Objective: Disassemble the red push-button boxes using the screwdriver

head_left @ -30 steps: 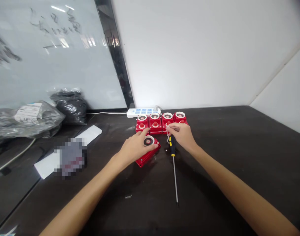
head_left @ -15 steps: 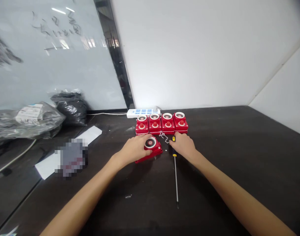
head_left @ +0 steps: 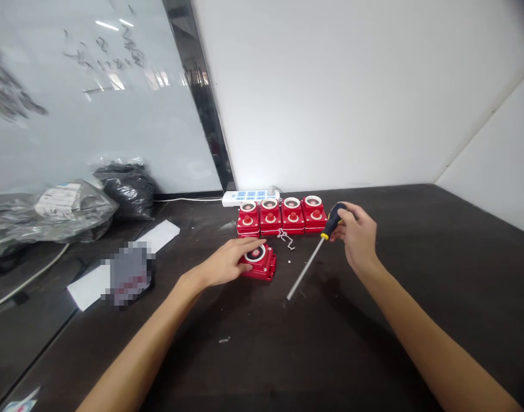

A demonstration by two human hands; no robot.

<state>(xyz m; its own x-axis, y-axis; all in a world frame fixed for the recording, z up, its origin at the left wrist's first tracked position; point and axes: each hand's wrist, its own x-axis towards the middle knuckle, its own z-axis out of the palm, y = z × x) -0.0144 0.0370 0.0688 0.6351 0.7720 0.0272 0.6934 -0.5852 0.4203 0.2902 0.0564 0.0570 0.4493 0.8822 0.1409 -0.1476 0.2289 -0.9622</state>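
1. The screwdriver (head_left: 333, 220) has left the table (head_left: 416, 269); the right hand (head_left: 361, 236) now pinches its handle between thumb and fingers, shaft slanting down-left, so the tool appears available for work.
2. The loose red unit (head_left: 262, 270) has been turned and sits on the table before the row; the left hand (head_left: 225, 261), thumb and fingers parted, grips it around its white ring, seemingly steadying it.
3. The white string (head_left: 283, 234), pinched by the right hand a second ago, lies released near the row.
4. Counted: one screwdriver, one string, one loose unit, four row units (head_left: 271, 227), one power strip (head_left: 244, 198).
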